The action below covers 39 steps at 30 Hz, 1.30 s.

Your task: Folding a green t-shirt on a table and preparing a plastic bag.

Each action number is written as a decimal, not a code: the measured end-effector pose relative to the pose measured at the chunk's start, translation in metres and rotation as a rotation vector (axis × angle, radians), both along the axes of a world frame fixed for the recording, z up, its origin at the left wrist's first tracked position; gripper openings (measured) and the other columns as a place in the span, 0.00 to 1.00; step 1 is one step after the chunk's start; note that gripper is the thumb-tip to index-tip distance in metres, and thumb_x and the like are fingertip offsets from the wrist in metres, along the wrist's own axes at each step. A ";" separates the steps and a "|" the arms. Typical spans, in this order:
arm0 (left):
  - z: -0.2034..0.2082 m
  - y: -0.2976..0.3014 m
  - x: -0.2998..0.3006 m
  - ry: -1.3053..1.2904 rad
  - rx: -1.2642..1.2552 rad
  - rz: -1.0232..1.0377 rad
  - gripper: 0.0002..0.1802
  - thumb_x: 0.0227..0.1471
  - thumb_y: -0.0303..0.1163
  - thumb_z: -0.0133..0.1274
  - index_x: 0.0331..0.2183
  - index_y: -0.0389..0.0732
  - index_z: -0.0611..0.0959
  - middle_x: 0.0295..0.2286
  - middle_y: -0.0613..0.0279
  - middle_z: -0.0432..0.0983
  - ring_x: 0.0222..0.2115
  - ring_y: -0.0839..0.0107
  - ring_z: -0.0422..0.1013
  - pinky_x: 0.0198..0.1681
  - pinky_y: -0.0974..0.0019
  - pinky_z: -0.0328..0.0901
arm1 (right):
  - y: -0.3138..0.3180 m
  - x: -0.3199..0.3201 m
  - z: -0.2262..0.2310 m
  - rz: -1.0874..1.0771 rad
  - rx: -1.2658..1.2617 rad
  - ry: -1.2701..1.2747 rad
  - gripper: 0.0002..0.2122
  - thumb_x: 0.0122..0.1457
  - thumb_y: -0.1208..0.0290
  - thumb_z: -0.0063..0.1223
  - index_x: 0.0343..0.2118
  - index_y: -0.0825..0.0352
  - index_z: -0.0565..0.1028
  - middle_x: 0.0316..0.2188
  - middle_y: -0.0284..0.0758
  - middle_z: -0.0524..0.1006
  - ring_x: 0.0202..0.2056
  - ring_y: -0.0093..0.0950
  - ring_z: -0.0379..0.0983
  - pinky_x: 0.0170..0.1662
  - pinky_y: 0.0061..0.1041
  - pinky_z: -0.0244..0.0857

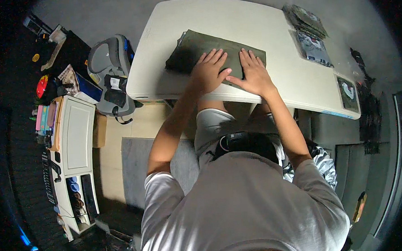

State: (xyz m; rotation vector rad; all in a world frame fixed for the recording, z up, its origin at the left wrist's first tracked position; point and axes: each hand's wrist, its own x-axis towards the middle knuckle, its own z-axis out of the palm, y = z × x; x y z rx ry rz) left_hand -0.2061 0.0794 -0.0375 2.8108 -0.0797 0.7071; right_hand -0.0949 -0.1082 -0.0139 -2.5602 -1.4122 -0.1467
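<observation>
A folded olive-green garment (231, 43) lies flat near the front edge of the white table (293, 79). My left hand (209, 72) rests palm down on its middle, fingers spread a little and pointing away from me. On its right part lies my right hand (254, 74), also flat with the fingers stretched out. The two thumbs point toward each other and nearly meet. Neither hand grips the cloth. A dark shadow covers the garment's left end, so its folds there are hard to make out.
Folded garments, seemingly in clear bags, form a stack (308, 22) at the table's far right, with a grey-blue bagged garment (314, 48) beside it. A dark flat packet (346, 92) lies at the right corner. Left stand a grey chair (106, 62) and a white cabinet (79, 135).
</observation>
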 end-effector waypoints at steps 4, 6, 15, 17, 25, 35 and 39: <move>0.001 0.011 -0.008 0.060 0.106 0.004 0.40 0.61 0.56 0.49 0.64 0.41 0.65 0.64 0.44 0.57 0.66 0.44 0.52 0.67 0.38 0.47 | -0.005 0.007 0.006 -0.043 -0.072 0.011 0.61 0.47 0.19 0.42 0.67 0.79 0.53 0.70 0.52 0.52 0.71 0.47 0.45 0.71 0.45 0.42; 0.008 0.015 -0.010 0.095 0.153 0.004 0.42 0.59 0.59 0.50 0.65 0.43 0.64 0.65 0.44 0.54 0.66 0.42 0.51 0.66 0.35 0.46 | -0.007 0.012 0.009 -0.057 -0.099 0.008 0.62 0.45 0.18 0.43 0.68 0.77 0.52 0.70 0.51 0.51 0.71 0.47 0.44 0.71 0.45 0.42; 0.026 0.004 -0.011 0.286 0.203 0.065 0.55 0.50 0.73 0.48 0.67 0.46 0.60 0.67 0.43 0.50 0.67 0.37 0.46 0.65 0.26 0.42 | 0.010 0.041 0.008 -0.138 0.122 -0.007 0.38 0.63 0.35 0.38 0.58 0.69 0.72 0.60 0.50 0.69 0.63 0.46 0.63 0.63 0.45 0.60; 0.024 -0.002 -0.006 0.241 0.097 0.057 0.52 0.54 0.71 0.47 0.67 0.44 0.60 0.66 0.40 0.50 0.66 0.34 0.46 0.63 0.23 0.41 | 0.029 0.070 0.015 -0.103 0.124 0.098 0.27 0.65 0.45 0.46 0.43 0.69 0.81 0.42 0.47 0.82 0.49 0.43 0.77 0.51 0.43 0.70; 0.006 -0.034 -0.001 0.084 0.155 0.278 0.47 0.60 0.66 0.41 0.66 0.38 0.61 0.66 0.39 0.51 0.67 0.37 0.47 0.64 0.25 0.42 | 0.097 0.135 -0.007 0.203 0.280 0.538 0.14 0.60 0.59 0.60 0.30 0.67 0.80 0.23 0.34 0.78 0.29 0.27 0.72 0.37 0.30 0.67; 0.005 -0.032 0.006 0.207 0.131 0.305 0.50 0.59 0.69 0.36 0.67 0.39 0.58 0.67 0.44 0.49 0.68 0.42 0.43 0.67 0.30 0.36 | 0.091 0.112 0.003 0.161 0.527 0.393 0.13 0.61 0.61 0.58 0.31 0.68 0.81 0.28 0.44 0.81 0.31 0.39 0.78 0.39 0.35 0.70; 0.005 -0.034 0.003 0.193 0.126 0.310 0.50 0.59 0.69 0.36 0.67 0.39 0.58 0.67 0.44 0.49 0.69 0.43 0.43 0.67 0.31 0.35 | 0.088 0.105 0.010 0.187 0.573 0.431 0.11 0.63 0.64 0.55 0.34 0.67 0.81 0.32 0.46 0.82 0.37 0.47 0.78 0.43 0.40 0.71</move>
